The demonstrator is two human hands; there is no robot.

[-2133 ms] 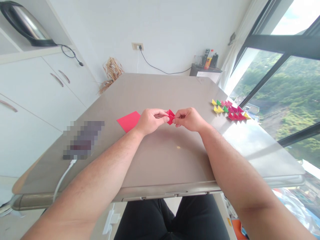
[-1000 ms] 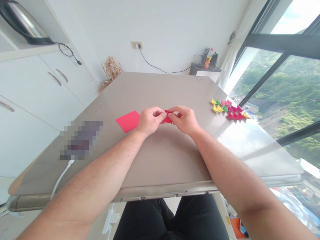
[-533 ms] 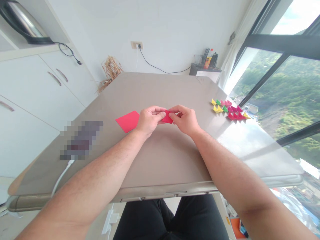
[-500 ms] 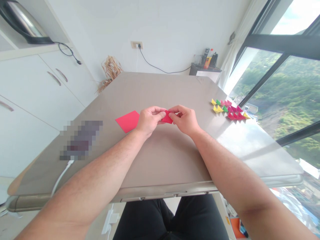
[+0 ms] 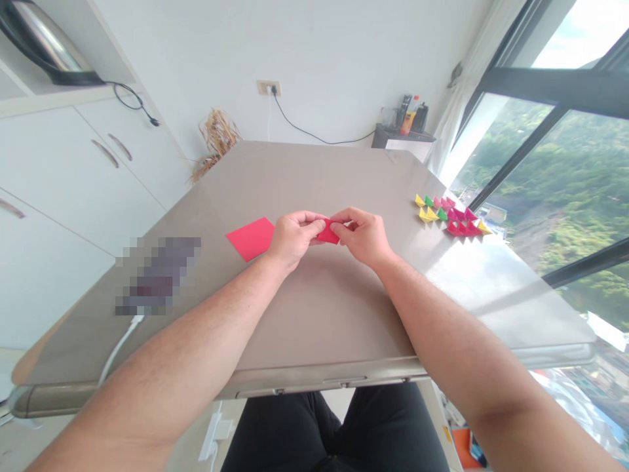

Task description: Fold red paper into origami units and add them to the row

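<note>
A small piece of folded red paper (image 5: 328,232) is pinched between both hands just above the middle of the table. My left hand (image 5: 293,237) grips its left side, thumb on top and fingers behind. From the right, my right hand (image 5: 363,235) holds the other side with thumb and fingers closed. Their fingers hide part of the fold. Beside my left hand a flat red paper sheet (image 5: 249,238) lies on the table, its right corner covered by that hand.
Several small folded paper boats (image 5: 457,219) in yellow, green, pink and red stand in rows at the right of the grey-brown table (image 5: 314,177). A blurred-out dark object (image 5: 160,275) with a white cable (image 5: 115,347) lies at the left. A window (image 5: 555,151) borders the right side.
Almost nothing differs. Both hands keep their hold on the folded red paper, and the view has shifted very slightly.
</note>
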